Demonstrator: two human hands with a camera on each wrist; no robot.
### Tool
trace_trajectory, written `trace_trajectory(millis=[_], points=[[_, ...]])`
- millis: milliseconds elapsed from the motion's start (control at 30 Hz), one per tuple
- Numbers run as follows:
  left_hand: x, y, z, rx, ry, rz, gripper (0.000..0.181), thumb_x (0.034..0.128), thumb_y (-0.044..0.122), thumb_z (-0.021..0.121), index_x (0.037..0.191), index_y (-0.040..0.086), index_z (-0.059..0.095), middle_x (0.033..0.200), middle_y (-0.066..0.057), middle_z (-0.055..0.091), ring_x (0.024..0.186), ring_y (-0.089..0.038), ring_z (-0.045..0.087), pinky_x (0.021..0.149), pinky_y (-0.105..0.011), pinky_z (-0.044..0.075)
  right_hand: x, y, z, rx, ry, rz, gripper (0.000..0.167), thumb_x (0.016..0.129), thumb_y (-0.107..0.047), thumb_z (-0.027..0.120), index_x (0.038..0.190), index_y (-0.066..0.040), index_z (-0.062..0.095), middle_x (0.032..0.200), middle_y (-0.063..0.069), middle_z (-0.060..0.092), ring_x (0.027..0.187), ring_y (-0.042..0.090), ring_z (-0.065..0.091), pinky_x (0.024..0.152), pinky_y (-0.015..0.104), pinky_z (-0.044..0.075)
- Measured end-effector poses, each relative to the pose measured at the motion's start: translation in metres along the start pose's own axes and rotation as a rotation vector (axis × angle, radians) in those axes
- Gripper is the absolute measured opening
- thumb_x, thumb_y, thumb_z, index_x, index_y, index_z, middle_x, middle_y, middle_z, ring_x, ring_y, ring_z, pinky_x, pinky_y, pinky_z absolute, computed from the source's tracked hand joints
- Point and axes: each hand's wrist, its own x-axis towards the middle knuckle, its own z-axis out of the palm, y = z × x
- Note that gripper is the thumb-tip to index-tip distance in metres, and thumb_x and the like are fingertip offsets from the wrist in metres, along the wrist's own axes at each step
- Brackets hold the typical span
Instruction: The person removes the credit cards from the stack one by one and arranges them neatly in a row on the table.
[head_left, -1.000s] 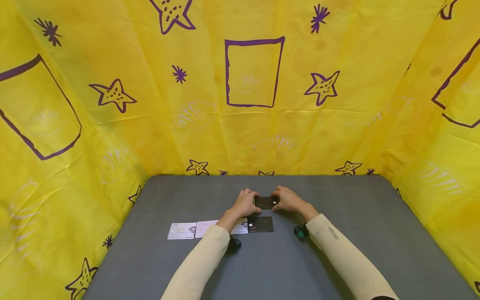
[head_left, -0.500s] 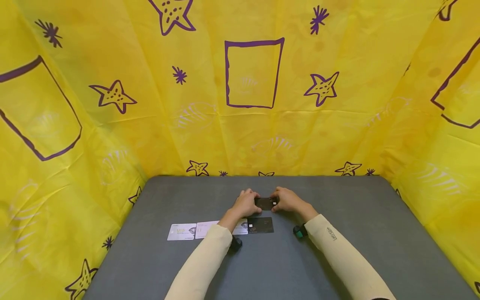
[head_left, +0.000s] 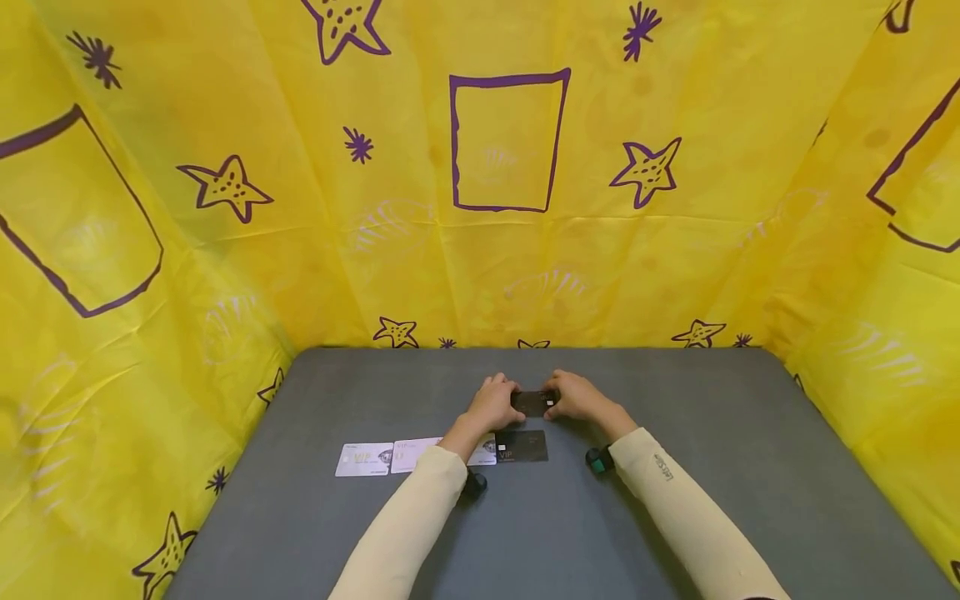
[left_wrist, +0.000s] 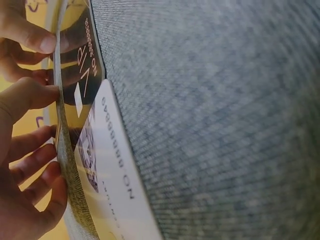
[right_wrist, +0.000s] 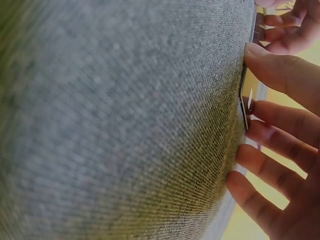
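Observation:
A black card (head_left: 534, 403) lies toward the back of the grey table, between my two hands in the head view. My left hand (head_left: 493, 403) pinches its left end, thumb at the near edge and fingers at the far edge. My right hand (head_left: 579, 395) pinches the right end in the same way. In the right wrist view the thumb (right_wrist: 280, 75) and fingers rest low against the table cloth, and the card shows only as a thin edge. Just nearer lies a second black card (head_left: 522, 447) marked VIP, ending a row of cards.
The row runs left with a white card (head_left: 364, 460), a pale pink card (head_left: 408, 456) and another white card (left_wrist: 117, 175), partly hidden by the left forearm in the head view. The grey table (head_left: 570, 533) meets yellow patterned curtains (head_left: 495, 275) at its back and sides.
Both hands stay at the black card with almost no movement. The whole head view shifts up slightly.

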Motion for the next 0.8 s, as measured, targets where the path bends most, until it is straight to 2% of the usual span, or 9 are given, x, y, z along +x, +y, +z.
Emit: trace_trajectory(millis=[267, 667, 800], points=[[0.0000, -0.0026, 0.0020, -0.002, 0.001, 0.020, 0.048, 0.0814, 0.031, 0.078, 0.124, 0.012, 0.065, 0.116, -0.007, 0.056, 0.104, -0.024, 0.049, 0.090, -0.038, 0.044, -0.0010, -0.0013, 0.0014, 0.010, 0.003, 0.021, 0.044, 0.074, -0.021, 0.084, 0.112, -0.006, 0.070, 0.101, 0.007, 0.060, 0.088, 0.022, 0.058, 0.084, 0.043, 0.049], [0.0038, -0.0043, 0.0007, -0.021, -0.005, 0.008, 0.048, 0.0823, 0.031, 0.077, 0.125, 0.012, 0.064, 0.117, -0.007, 0.055, 0.105, -0.023, 0.049, 0.090, -0.039, 0.044, 0.0018, -0.0011, 0.0010, 0.018, 0.006, 0.035, 0.044, 0.076, -0.020, 0.083, 0.115, -0.005, 0.069, 0.104, 0.009, 0.060, 0.091, 0.025, 0.059, 0.086, 0.044, 0.048], [0.0031, -0.0042, 0.0010, -0.023, -0.009, 0.006, 0.048, 0.0825, 0.030, 0.077, 0.125, 0.012, 0.064, 0.118, -0.007, 0.055, 0.106, -0.024, 0.049, 0.091, -0.039, 0.044, 0.0000, -0.0008, 0.0004, 0.038, 0.011, 0.010, 0.044, 0.075, -0.019, 0.083, 0.113, -0.003, 0.069, 0.105, 0.010, 0.061, 0.090, 0.026, 0.059, 0.086, 0.045, 0.049]])
